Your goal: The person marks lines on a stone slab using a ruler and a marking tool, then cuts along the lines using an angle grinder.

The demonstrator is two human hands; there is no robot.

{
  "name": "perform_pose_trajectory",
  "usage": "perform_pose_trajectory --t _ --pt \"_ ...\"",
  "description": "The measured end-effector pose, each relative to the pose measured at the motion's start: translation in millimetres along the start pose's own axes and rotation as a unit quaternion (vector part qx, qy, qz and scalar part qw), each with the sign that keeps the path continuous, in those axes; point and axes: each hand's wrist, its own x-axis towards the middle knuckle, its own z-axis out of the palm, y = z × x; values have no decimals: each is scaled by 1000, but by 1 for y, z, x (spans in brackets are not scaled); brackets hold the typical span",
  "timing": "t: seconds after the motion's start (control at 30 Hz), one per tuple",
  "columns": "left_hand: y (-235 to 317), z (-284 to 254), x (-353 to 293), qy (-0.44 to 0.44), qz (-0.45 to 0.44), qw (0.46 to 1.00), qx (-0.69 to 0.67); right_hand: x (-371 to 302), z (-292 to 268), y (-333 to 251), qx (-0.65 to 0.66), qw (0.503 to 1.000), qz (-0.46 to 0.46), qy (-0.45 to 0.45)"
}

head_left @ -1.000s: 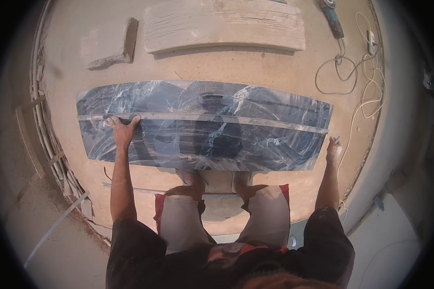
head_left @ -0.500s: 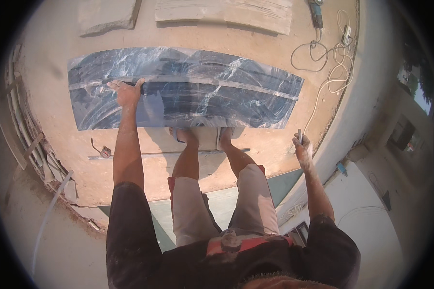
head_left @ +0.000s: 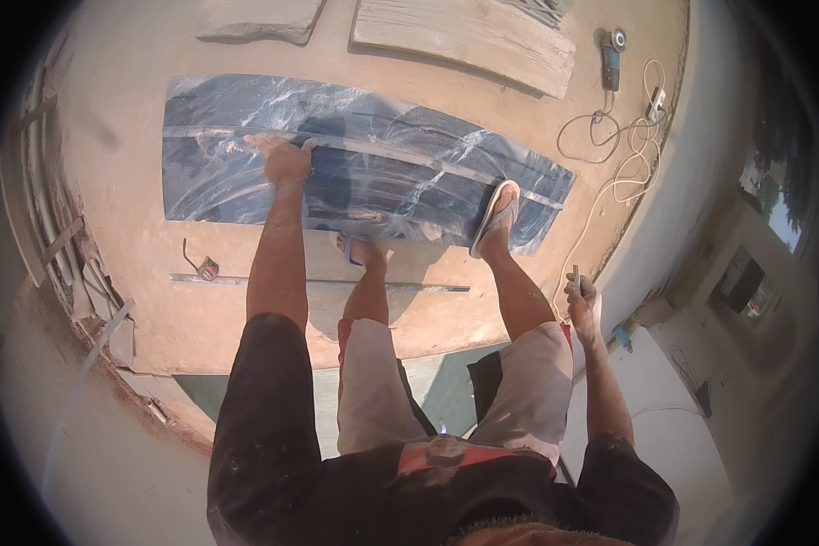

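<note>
Under the fingers (head_left: 257, 143) of the left hand (head_left: 282, 159), a dark blue stone slab (head_left: 246, 182) veined with white streaks, a pale grey straightedge (head_left: 409, 156) running across it. Just beyond the fingertips, a sandy tan floor (head_left: 136, 109) and a beige ribbed slab (head_left: 464, 36). The right hand (head_left: 581, 296) grips a thin silvery tool (head_left: 575, 274); past its fingers, a white cable (head_left: 623, 155) coils beside a blue-grey grinder (head_left: 612, 56). Cream flip-flop (head_left: 494, 214), beige shorts (head_left: 537, 382), black sleeves (head_left: 264, 428).

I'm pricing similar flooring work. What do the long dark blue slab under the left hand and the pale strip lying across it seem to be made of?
The long dark blue slab looks like polished marble or granite: white veining, glossy sheen. The pale strip held by the left hand looks like a metal straightedge, thin and evenly grey, though wood is possible.
</note>
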Motion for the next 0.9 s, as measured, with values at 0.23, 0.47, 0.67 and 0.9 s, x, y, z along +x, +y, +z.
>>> perform_pose_trajectory --t 0.23,0.47,0.67,0.9 --pt "4 -13 -6 -57 2 998 -4 63 63 -94 -79 987 -129 -48" --pt "7 -16 2 -64 -25 997 31 120 186 -188 -169 926 -324 -94" --pt "4 -19 -1 -77 -30 996 -41 153 335 -263 -125 834 -508 -173" --pt "0 -16 -1 -71 -21 996 -51 156 442 -296 -73 836 -511 -187"
